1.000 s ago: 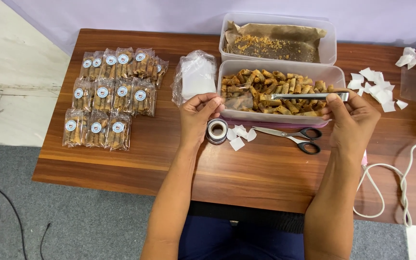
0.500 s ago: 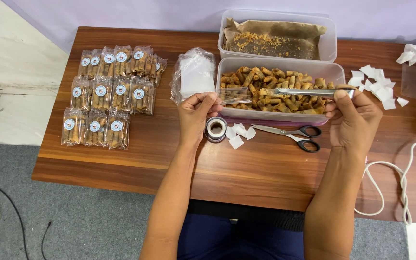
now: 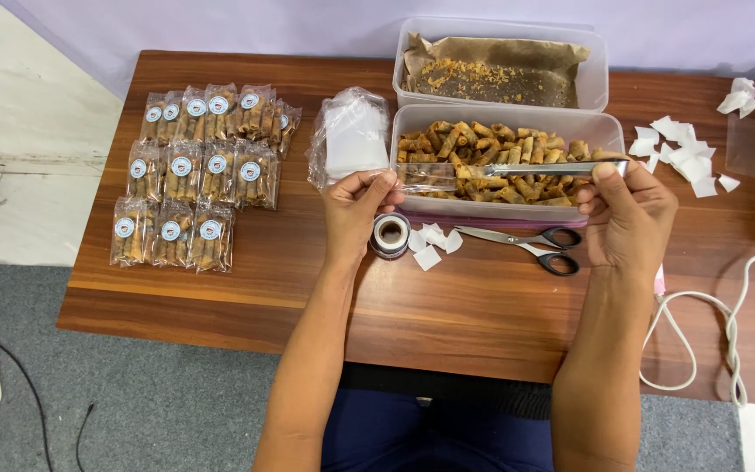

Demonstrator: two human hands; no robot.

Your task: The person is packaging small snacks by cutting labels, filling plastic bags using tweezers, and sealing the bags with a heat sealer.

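A brown wooden table (image 3: 246, 288) fills most of the view, with a person seated at its near edge and both forearms reaching over it. At the far side stand two clear plastic tubs: the rear tub (image 3: 600, 65) is lined with brown paper scattered with crumbs, and the front tub (image 3: 609, 131), just before it, is heaped with small fried rolls (image 3: 482, 144). On the left part of the table lie sealed packets of rolls (image 3: 194, 170) in three rows, each with a round sticker. Between them and the front tub sits a stack of empty clear bags (image 3: 349, 135). A white cable (image 3: 701, 323) curls over the right edge of the table, and torn white paper scraps (image 3: 683, 157) lie at the far right. The right hand (image 3: 626, 223) is curled around the handle end of metal tongs (image 3: 561, 169), which lie level over the front tub's near side. The left hand (image 3: 356, 205) pinches a small clear bag (image 3: 425, 177) by its edge between thumb and fingers, holding it at the tub's near wall with the tong tips at or in its mouth. Black-handled scissors (image 3: 526, 240) lie just in front of the tub, between the hands, and a small roll of tape (image 3: 390, 234) stands near the left wrist beside a few white paper scraps.
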